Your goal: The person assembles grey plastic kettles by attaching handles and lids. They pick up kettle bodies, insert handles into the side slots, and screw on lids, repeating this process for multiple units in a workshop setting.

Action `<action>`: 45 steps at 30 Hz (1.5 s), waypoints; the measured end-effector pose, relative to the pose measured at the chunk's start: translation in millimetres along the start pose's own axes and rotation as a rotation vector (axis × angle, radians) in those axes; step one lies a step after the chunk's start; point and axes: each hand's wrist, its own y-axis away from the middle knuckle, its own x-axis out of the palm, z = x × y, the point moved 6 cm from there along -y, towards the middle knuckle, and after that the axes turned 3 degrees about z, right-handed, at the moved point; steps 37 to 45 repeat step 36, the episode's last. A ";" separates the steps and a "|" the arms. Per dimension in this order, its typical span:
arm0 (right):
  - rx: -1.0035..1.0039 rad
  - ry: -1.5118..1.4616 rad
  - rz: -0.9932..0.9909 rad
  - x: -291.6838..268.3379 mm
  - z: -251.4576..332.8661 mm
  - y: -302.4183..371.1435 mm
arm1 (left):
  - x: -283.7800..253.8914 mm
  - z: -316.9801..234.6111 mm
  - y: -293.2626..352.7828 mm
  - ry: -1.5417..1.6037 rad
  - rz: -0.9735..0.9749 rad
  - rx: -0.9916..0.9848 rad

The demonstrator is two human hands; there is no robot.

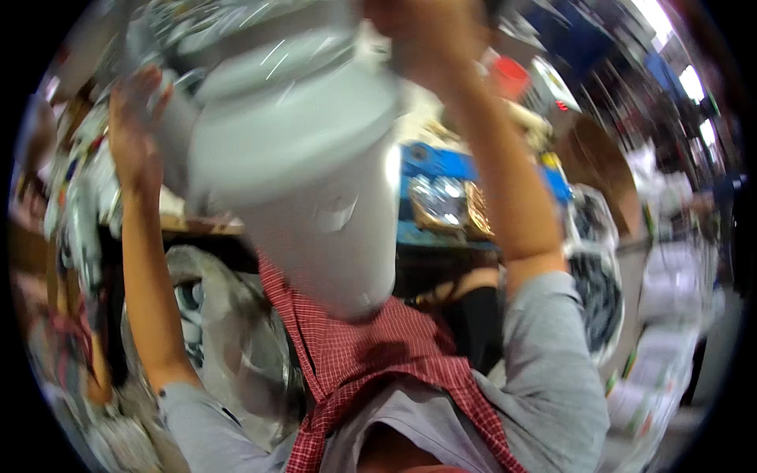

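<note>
A large pale grey plastic container (pixel 319 213), smooth and tapering downward with a wide collar, fills the middle of the view close in front of me. It is tilted and blurred by motion; its upper end runs out of the picture. My left hand (pixel 138 134) is at its left side, fingers up against a grey projecting part (pixel 173 130) that may be a handle or spout. Raised at the top, my right hand (pixel 430 31) is beside the container's upper end. Motion smears its fingers, so its grip does not show.
Behind the container is a workbench with a blue surface (pixel 441 162) and a clear-wrapped packet (pixel 438 201). A red round object (pixel 509 77) and a brown curved sheet (pixel 591 162) stand to the right. Plastic bags (pixel 236 339) lie below left; white bundles (pixel 670 292) line the far right.
</note>
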 end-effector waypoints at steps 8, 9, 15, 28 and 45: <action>0.481 0.086 -0.162 16.3 -28.5 241.2 | 126.3 32.5 208.2 0.559 0.392 -0.608; 0.542 0.163 -0.198 -2.6 -29.3 271.5 | 124.2 24.2 210.5 0.402 0.319 -0.586; 0.712 0.934 -0.456 -187.2 26.7 437.2 | 131.0 -3.6 209.9 0.395 0.242 -0.479; 0.641 1.043 -0.609 -198.0 -17.6 466.6 | 141.9 15.0 205.3 0.132 0.305 -0.493; 0.258 0.582 -0.103 -104.5 19.8 229.3 | 117.1 21.7 196.7 -0.402 0.638 -0.472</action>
